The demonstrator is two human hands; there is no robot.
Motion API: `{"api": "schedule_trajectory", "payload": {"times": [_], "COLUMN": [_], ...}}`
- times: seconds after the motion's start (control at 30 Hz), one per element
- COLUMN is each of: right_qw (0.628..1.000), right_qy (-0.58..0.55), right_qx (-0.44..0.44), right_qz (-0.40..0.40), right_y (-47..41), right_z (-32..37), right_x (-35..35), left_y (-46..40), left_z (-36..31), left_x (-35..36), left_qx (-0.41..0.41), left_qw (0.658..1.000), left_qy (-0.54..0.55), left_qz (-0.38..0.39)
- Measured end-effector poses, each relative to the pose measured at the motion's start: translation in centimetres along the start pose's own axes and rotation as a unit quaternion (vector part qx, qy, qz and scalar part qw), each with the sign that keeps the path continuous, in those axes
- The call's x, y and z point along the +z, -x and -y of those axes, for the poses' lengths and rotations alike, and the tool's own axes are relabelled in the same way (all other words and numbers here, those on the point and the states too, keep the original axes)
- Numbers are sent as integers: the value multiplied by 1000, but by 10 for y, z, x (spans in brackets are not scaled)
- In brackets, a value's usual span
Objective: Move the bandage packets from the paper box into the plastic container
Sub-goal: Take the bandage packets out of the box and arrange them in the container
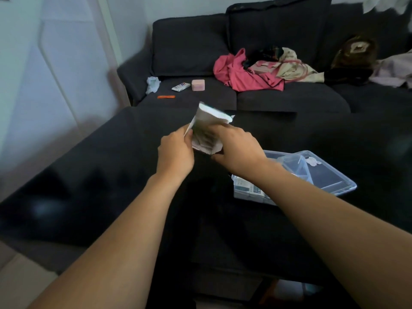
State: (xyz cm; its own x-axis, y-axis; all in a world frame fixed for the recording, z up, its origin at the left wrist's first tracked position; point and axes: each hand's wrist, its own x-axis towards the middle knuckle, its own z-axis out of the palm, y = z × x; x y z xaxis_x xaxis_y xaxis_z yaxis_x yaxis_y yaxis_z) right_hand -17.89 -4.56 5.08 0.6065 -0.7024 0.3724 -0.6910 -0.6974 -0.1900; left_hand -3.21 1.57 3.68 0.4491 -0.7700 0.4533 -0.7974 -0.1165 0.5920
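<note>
A white paper box (209,121) is held tilted above the black table (89,186), its open end facing down toward me. My left hand (176,152) grips its left side. My right hand (236,148) is closed over its right side and lower end; whether the fingers hold a packet too is hidden. The clear plastic container (330,175) lies on the table to the right, partly behind my right forearm. Some bandage packets (247,188) lie in its near left corner.
A dark sofa (289,97) stands behind the table with a pink garment (240,74), a bag, a small pink box (198,85), a white carton (181,86) and an orange pen (166,97) on it. A white wall is at the left.
</note>
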Motion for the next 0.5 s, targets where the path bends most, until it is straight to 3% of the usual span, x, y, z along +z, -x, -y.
{"api": "schedule_trajectory", "payload": {"times": [0.1,0.3,0.5], "right_qw": [1000,991,964], "right_qy": [-8,-75,-152], "right_qx": [-1,-12,-29], "right_qz": [9,114,215], "right_y": [3,3,2], "right_z": [-4,-5,-5], "right_x": [0,1,-3], "left_y": [1,1,-1], "left_z": [-4,-11,-11], "left_x": [-1,-3,-5], "left_qx": [2,45,33], "left_qw": [1000,998,999], "left_qy": [-7,-31,26], "left_qz": [18,37,23]}}
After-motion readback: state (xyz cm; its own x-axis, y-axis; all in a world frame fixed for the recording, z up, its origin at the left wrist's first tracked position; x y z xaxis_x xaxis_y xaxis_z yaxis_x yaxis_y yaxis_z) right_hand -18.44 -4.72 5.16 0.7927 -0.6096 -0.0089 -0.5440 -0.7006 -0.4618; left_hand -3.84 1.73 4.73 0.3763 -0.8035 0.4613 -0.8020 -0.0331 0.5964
